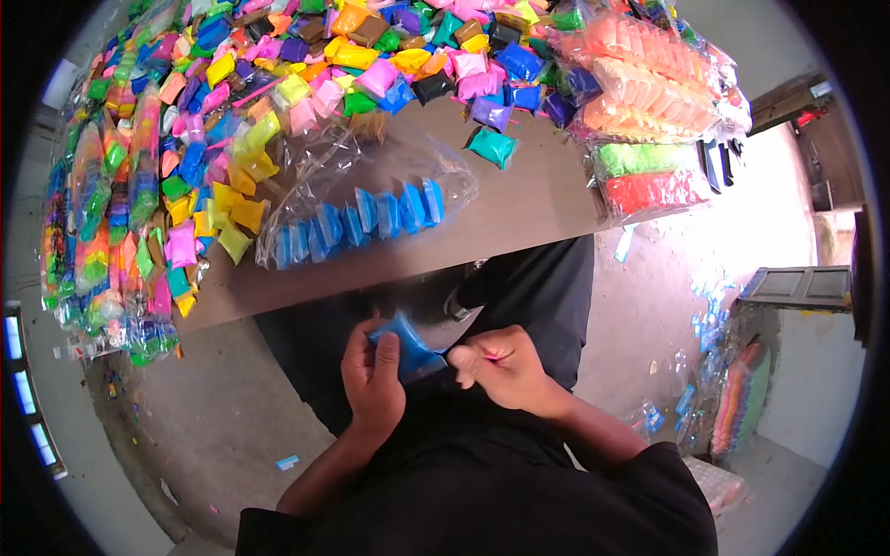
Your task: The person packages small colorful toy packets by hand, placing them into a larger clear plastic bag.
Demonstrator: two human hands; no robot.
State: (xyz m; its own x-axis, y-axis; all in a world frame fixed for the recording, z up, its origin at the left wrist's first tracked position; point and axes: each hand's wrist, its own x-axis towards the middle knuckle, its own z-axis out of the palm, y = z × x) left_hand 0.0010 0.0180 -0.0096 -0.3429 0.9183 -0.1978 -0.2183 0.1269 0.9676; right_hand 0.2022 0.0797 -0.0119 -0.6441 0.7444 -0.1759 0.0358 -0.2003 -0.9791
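Over my lap, my left hand [375, 375] pinches a blue packet [408, 347] between thumb and fingers. My right hand [501, 366] is closed close to the packet's right corner; a small bit of pink shows at its fingers, too small to make out. Beyond them, on the table [528, 199], a clear plastic bag [422, 153] lies with a row of several blue packets [357, 221] at its near side.
Many small coloured packets [375, 79] are heaped across the table's far and left parts. Bags of orange packets [644, 83] and a red bundle [654, 190] lie at the right. Wrappers [709, 315] litter the floor, near a multicoloured bag [739, 398].
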